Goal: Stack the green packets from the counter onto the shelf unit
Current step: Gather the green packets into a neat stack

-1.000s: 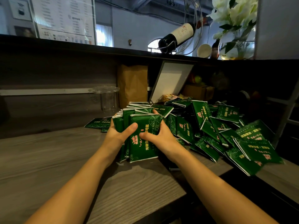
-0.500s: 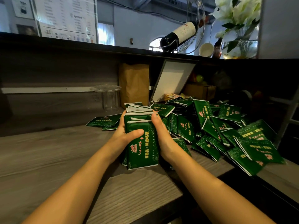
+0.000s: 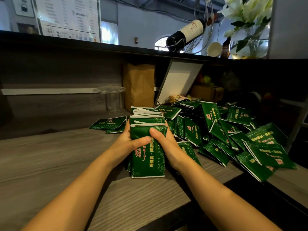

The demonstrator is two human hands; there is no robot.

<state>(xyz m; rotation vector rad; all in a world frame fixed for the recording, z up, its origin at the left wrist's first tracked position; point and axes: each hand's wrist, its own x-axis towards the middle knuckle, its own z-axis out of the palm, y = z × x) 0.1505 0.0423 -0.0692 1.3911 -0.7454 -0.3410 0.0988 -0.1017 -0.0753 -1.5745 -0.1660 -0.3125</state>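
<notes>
- Clamping a bundle of green packets [image 3: 147, 157] from both sides, the left hand [image 3: 126, 144] and right hand [image 3: 168, 147] are gripping it, fingers [image 3: 141, 141] curling round it and thumbs lying across its front.
- The bundle is standing upright between the palms, long axis vertical. Its lower edge seems to be resting near the desk's [image 3: 50, 164] front edge, with both hands equally near.
- A loose pile of packets [image 3: 233, 130] is sprawling toward the desk's right edge.
- The bundle is hiding the fingers behind it, and the shelf unit is not showing clearly.
</notes>
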